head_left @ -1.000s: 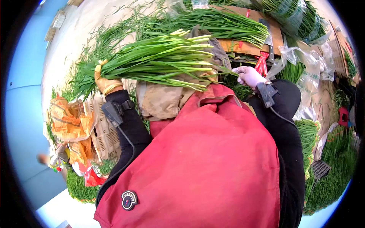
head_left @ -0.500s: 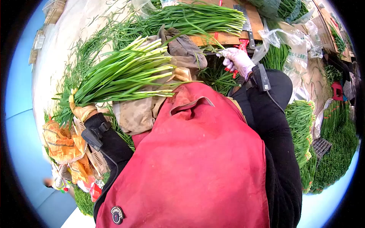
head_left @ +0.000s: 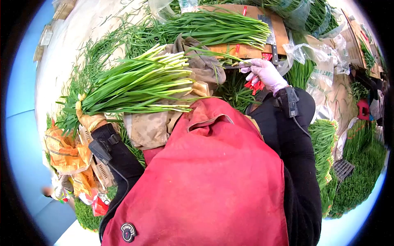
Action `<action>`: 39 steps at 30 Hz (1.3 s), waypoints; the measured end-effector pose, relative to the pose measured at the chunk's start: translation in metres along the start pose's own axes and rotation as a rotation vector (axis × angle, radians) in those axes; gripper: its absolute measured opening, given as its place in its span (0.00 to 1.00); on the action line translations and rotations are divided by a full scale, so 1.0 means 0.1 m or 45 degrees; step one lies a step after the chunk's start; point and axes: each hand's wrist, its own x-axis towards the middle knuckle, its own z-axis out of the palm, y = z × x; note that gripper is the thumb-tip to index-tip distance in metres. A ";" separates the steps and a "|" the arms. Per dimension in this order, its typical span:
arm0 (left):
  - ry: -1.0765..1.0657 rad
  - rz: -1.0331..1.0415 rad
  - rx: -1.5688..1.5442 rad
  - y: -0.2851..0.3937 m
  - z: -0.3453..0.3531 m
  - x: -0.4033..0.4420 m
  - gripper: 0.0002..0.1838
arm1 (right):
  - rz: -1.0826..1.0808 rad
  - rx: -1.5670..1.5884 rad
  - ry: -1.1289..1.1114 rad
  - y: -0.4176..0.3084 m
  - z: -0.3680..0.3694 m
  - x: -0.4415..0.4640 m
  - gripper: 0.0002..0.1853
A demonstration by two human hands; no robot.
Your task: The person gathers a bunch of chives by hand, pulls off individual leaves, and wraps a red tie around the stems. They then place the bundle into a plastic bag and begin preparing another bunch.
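Note:
My left hand [head_left: 90, 119], in a tan glove, is closed around the leafy end of a thick bunch of garlic chives [head_left: 135, 86]. The bunch lies across a brown cloth [head_left: 150, 129] over my lap, its pale stem ends pointing right. My right hand [head_left: 266, 74], in a thin pale glove, pinches the stem end of a few loose chives [head_left: 219, 53], whose leaves stretch leftward. Red strips [head_left: 255, 86] hang just under its fingers; whether the hand also holds them I cannot tell. Another pile of chives [head_left: 221, 26] lies on a board beyond.
A knife [head_left: 271, 39] rests on the wooden board [head_left: 280, 30]. Clear plastic bags [head_left: 324, 61] lie to the right. Stacked chives [head_left: 322, 147] and a dark crate [head_left: 344, 169] stand at lower right. Orange sacks [head_left: 65, 149] sit at left by a beige crate [head_left: 102, 172].
My right hand has moved a little right and down, and the chives in it lie flatter, pointing left. My left hand keeps its hold on the bunch.

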 end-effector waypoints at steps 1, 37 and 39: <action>-0.017 -0.009 -0.001 -0.01 0.00 0.00 0.18 | -0.019 0.020 0.028 -0.02 -0.01 -0.02 0.19; -0.303 0.250 -0.131 -0.16 0.58 -0.47 0.22 | -0.778 -0.570 0.005 -0.67 1.69 0.18 0.05; -0.347 0.260 -0.124 -0.16 0.55 -0.47 0.23 | -0.647 -0.305 0.044 -0.50 1.66 0.19 0.07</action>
